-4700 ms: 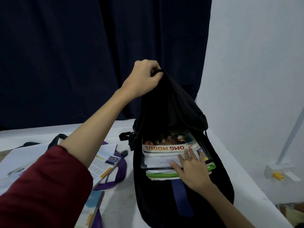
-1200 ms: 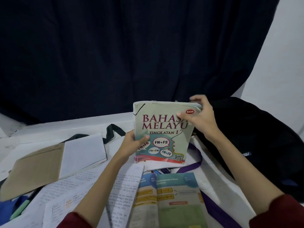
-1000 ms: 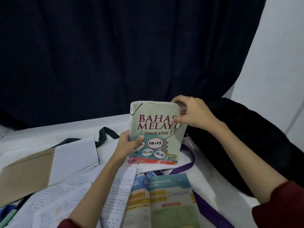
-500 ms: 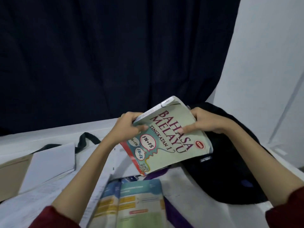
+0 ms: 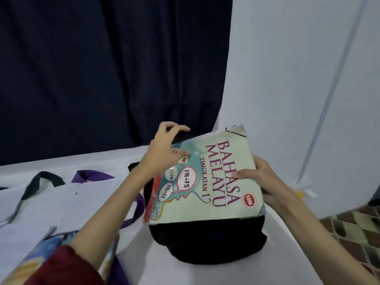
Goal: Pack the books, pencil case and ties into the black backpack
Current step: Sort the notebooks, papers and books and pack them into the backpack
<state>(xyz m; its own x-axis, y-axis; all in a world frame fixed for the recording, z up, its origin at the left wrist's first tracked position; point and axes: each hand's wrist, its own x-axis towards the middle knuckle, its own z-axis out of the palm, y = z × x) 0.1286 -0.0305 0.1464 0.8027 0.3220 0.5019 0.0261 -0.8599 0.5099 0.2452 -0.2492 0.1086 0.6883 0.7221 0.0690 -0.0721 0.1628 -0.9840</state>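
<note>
While the black backpack [image 5: 207, 241] is lying on the white surface [image 5: 168, 270] near its right edge, you are holding a textbook [image 5: 207, 182] just above it, its cover facing up and tilted, the title "BAHASA MELAYU TINGKATAN 1" running sideways. Your right hand [image 5: 261, 179] is gripping the book's right edge, thumb lying across the cover and fingers curled underneath. Your left hand [image 5: 164, 153] is hovering at the book's upper left corner, fingers spread and loosely bent, the thumb resting on the cover; whether the fingers are touching the backpack's top behind the book cannot be told. The book is covering most of the backpack, so its opening is hidden. To the left, a purple tie [image 5: 133, 210] is curving out from under white papers [image 5: 67, 200] beside the backpack, and a dark strap [image 5: 35, 182] is looping across the papers further left. An open book [image 5: 41, 258] with blue and yellow pages is lying blurred at the lower left, partly under your red sleeve [image 5: 61, 268]. A dark curtain [image 5: 102, 68] is hanging behind the surface, and patterned floor tiles [image 5: 355, 235] are showing at the lower right.
</note>
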